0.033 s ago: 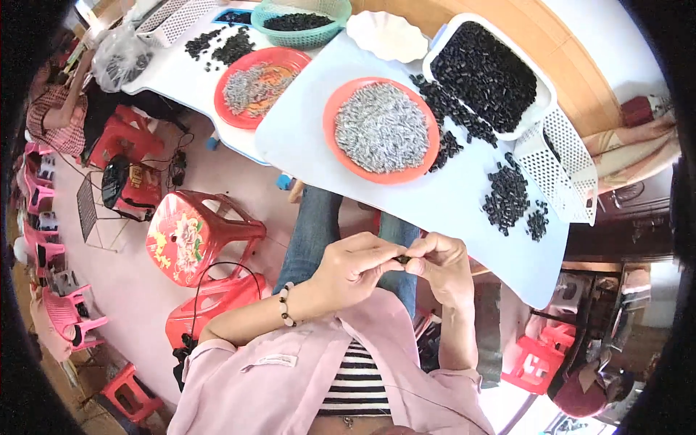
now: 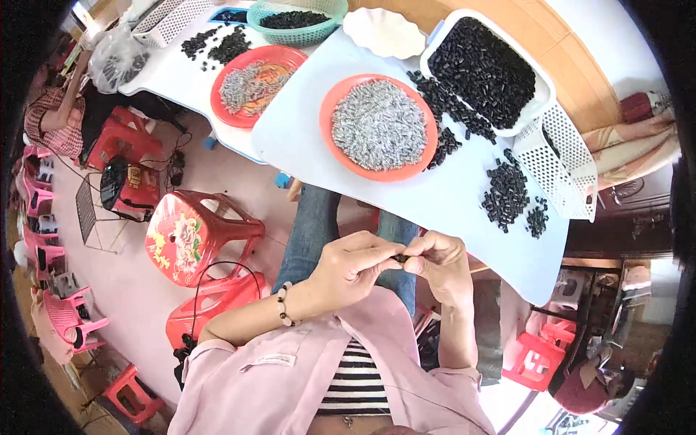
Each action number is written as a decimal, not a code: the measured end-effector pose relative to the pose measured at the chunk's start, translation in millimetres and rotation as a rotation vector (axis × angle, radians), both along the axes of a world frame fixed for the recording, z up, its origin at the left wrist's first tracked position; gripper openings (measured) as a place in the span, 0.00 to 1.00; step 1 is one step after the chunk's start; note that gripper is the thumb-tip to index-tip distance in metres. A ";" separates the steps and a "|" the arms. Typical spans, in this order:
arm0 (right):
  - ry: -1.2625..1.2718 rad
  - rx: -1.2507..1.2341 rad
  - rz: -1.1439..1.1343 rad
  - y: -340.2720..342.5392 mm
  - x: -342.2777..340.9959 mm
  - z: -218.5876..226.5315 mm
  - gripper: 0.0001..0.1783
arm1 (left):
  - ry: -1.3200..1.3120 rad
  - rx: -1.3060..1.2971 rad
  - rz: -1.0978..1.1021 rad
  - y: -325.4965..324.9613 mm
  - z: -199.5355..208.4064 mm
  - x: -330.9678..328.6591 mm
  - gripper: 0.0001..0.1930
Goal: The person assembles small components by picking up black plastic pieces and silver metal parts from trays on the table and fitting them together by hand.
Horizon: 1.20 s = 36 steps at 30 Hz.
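Close together above my lap, my left hand [image 2: 351,267] and my right hand [image 2: 446,270] pinch one small dark part [image 2: 401,258] between their fingertips. It shows a yellowish glint, and the fingers hide most of it. Both hands are closed and hang off the near edge of the pale blue table [image 2: 428,210]. On that table, beyond my hands, an orange-red plate [image 2: 330,145] is heaped with small silvery pieces [image 2: 380,123], which look like springs. Right of it lie loose piles of short black parts [image 2: 506,192], and a white tub [image 2: 547,109] holds many more.
A perforated white basket [image 2: 573,196] stands at the table's right edge. Farther back are a scalloped white dish [image 2: 384,32], a green basket [image 2: 293,34] and a second red plate [image 2: 217,101]. A red stool [image 2: 174,239] is left of my legs. Another person [image 2: 58,119] sits far left.
The table and its contents appear a few pixels higher and farther left. Both hands keep the same pinch on the small dark part.
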State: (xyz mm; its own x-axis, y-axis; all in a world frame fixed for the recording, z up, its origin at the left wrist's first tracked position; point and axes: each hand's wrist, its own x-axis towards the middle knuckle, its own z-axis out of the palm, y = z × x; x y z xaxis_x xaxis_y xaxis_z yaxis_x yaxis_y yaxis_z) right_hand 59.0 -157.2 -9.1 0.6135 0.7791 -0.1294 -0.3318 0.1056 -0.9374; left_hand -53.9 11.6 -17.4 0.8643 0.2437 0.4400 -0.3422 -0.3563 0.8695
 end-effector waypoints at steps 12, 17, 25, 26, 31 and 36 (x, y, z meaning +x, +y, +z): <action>0.131 0.000 -0.036 -10.6 -4.8 -9.0 0.10 | 0.060 -0.015 -0.001 -9.0 -4.9 1.0 0.13; 0.170 0.020 -0.066 -12.3 -8.2 -18.2 0.09 | 0.129 -0.075 -0.020 -8.5 -7.4 -1.0 0.13; 0.105 -0.046 -0.136 -12.5 -13.3 -14.2 0.12 | 0.108 -0.037 -0.013 -8.6 -8.4 1.4 0.13; 0.112 -0.048 -0.135 -12.7 -13.1 -14.1 0.12 | 0.109 -0.035 -0.015 -9.0 -7.5 1.3 0.13; 0.181 -0.013 -0.080 -15.2 -10.6 -21.1 0.09 | 0.097 -0.017 -0.018 -10.1 -11.7 0.6 0.14; 0.230 0.030 -0.130 -14.5 -13.7 -26.0 0.11 | 0.085 0.036 0.003 -8.8 -11.6 1.4 0.15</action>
